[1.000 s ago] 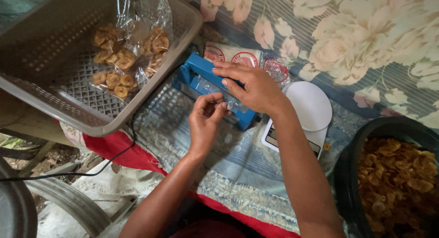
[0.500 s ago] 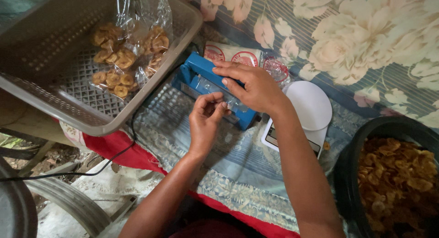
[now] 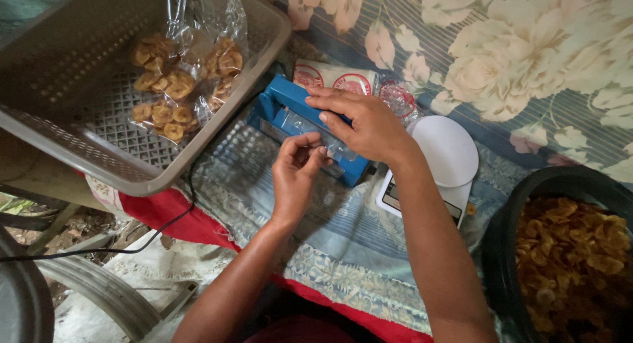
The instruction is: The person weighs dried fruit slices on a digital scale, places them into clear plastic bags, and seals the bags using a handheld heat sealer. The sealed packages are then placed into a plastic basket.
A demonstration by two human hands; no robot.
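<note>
Fingers of both hands, left (image 3: 295, 178) and right (image 3: 366, 124), pinch one clear bag (image 3: 333, 147) on one blue sealer (image 3: 290, 119)

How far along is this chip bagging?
Done: several sealed clear bags of yellow chips lie in the grey plastic basket. In hand: the right hand presses down on the blue heat sealer while the left hand steadies a clear plastic bag in it. Left: the black tub still holds plenty of loose chips.
</note>
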